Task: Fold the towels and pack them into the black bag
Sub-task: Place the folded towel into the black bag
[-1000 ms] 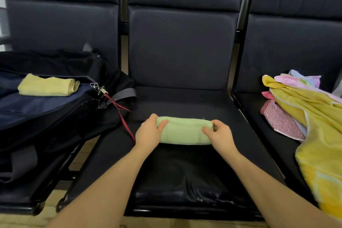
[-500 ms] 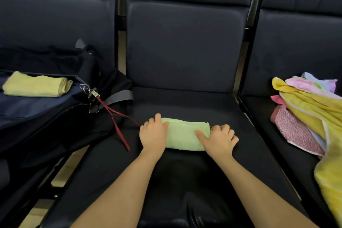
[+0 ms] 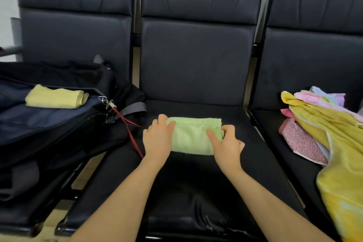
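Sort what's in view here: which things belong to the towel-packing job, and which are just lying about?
Part of the job:
- green towel, folded, under both hands
- left hand
- right hand
- black bag
- yellow towel, folded, on the bag
- towel pile, unfolded

Lying about:
- red strap
- empty middle seat

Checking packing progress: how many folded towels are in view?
2: a folded yellow towel lying on the open black bag, and a folded light-green towel on the middle seat. The unfolded pile may hide others.

Left seat: bag [image 3: 59,124], one folded towel [image 3: 56,97] on it.
Middle seat [image 3: 196,182]: folded towel [image 3: 193,136], hands at both ends.
Right seat: towel pile [image 3: 330,135].
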